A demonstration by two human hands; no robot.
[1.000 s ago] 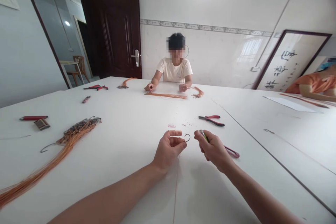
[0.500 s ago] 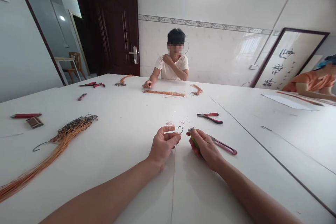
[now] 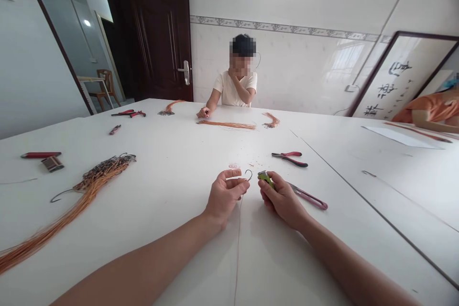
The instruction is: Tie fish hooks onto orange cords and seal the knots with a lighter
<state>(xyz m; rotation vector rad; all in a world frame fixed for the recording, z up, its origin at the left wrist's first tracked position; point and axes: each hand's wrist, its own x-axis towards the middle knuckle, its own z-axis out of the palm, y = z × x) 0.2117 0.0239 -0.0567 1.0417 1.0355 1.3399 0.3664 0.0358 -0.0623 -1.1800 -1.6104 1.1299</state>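
Pinched between the thumb and fingers of my left hand (image 3: 226, 194) is a dark fish hook (image 3: 248, 173), its bend pointing up. A thin line (image 3: 238, 244) hangs from it toward the near edge. My right hand (image 3: 281, 198) is wrapped round a green lighter-like tool (image 3: 266, 179) with a metal top, just right of the hook and apart from it. Beside that hand lies a pink-handled tool (image 3: 310, 197), partly hidden by the fingers. Red-and-black pliers (image 3: 289, 158) rest on the white table (image 3: 172, 229) beyond.
A large bundle of hooks with orange lines (image 3: 95, 181) spreads at the left, near a red tool (image 3: 40, 155) and a small box (image 3: 52, 163). Across the table sits a person (image 3: 234, 88) beside more bundles (image 3: 229, 125). Another person in orange (image 3: 426, 107) is at the right.
My right hand has turned the green tool slightly, its metal top now more upright. The person opposite has raised a hand from the shoulder to the face. The view has shifted slightly.
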